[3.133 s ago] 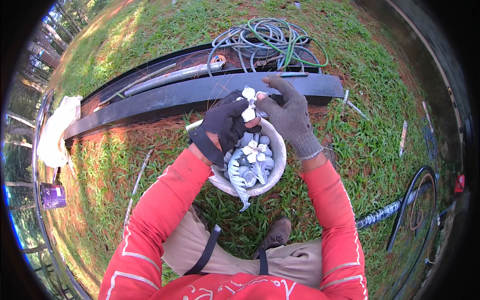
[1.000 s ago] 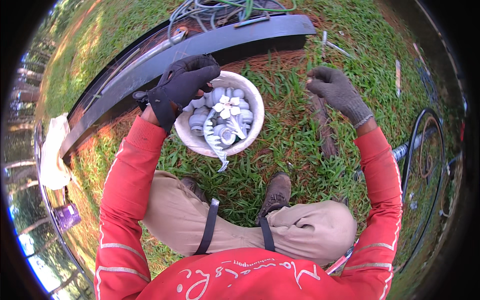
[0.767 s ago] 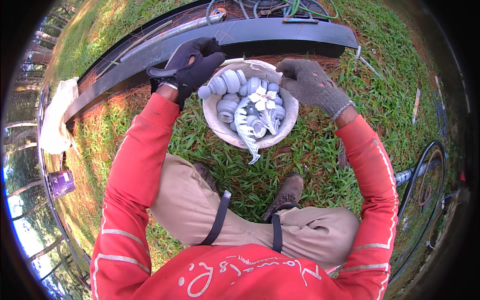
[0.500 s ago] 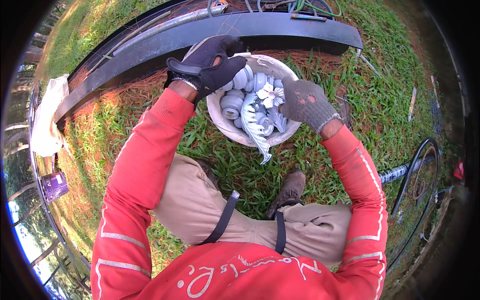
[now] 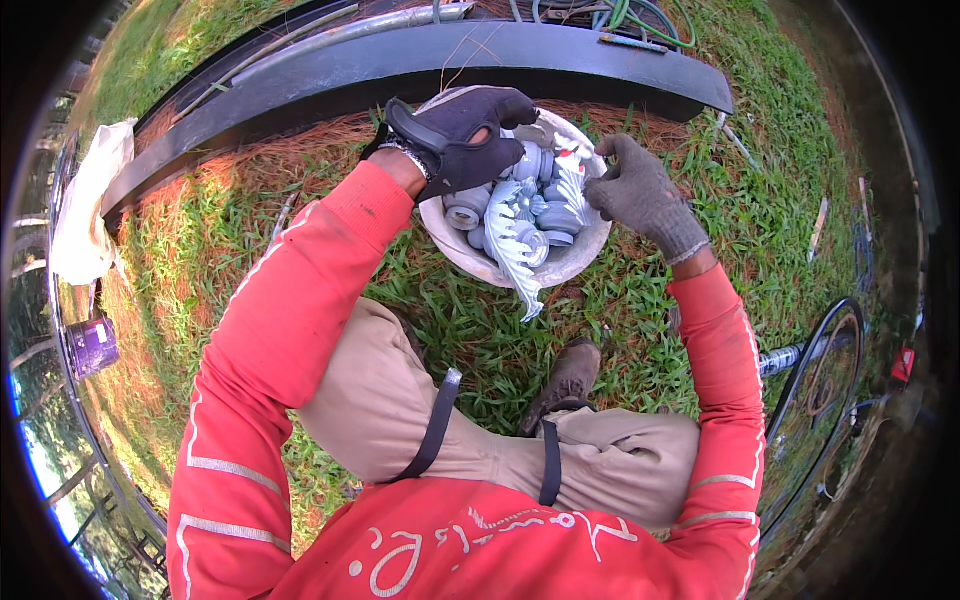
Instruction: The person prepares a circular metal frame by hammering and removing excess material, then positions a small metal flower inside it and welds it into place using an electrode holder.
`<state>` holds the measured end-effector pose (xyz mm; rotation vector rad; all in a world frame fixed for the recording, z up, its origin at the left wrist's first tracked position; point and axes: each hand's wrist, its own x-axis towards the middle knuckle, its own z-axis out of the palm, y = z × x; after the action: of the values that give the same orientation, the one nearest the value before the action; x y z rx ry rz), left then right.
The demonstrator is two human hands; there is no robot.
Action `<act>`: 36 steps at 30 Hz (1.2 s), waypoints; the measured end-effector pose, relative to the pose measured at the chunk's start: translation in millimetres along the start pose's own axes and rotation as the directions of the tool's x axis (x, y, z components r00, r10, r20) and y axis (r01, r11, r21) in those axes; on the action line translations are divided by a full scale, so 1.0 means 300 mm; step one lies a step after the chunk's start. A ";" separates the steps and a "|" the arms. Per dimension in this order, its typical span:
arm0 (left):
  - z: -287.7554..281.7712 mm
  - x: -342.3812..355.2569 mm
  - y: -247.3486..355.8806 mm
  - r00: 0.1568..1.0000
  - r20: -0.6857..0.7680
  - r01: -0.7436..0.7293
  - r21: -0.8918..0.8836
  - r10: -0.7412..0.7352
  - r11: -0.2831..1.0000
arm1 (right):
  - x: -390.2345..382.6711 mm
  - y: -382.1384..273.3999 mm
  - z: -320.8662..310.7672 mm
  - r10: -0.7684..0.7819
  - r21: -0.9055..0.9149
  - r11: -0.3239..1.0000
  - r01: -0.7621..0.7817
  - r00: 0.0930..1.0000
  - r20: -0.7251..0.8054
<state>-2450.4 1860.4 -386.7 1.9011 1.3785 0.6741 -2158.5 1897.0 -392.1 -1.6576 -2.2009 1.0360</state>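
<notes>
two legs: tan, bent.
right hand: gray-gloved, by the right rim of the bucket, small gap between thumb and finger.
left hand: black-gloved, over the bucket's left rim, fingers curled; cannot tell if they hold anything.
silver leaf: in the bucket, tip over the near rim.
gray round parts: piled about the leaf.
black beam: just past the bucket.

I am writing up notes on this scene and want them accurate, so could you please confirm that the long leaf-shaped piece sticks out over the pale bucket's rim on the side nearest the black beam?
Not quite: the side is wrong. The head view shows the long leaf-shaped piece sticking out over the pale bucket's rim on the side nearest the person's boot, away from the black beam.
</notes>
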 end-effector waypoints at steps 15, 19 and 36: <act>0.056 0.045 0.073 0.949 0.204 -0.213 -0.155 0.242 0.965 | -0.022 -0.069 -0.184 -0.067 0.397 0.913 -0.098 0.922 0.381; 0.047 0.049 0.087 0.964 0.190 -0.144 -0.207 0.184 0.968 | -0.017 -0.059 -0.175 -0.045 0.465 0.873 -0.146 0.926 0.374; 0.079 0.072 0.124 0.980 0.149 0.189 -0.503 -0.131 0.843 | 0.061 0.011 -0.186 -0.259 0.693 0.704 0.157 0.965 0.045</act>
<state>-2404.2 1868.0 -372.5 1.3576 1.1283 0.7541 -2132.3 1936.8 -357.7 -0.9920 -1.6747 1.6691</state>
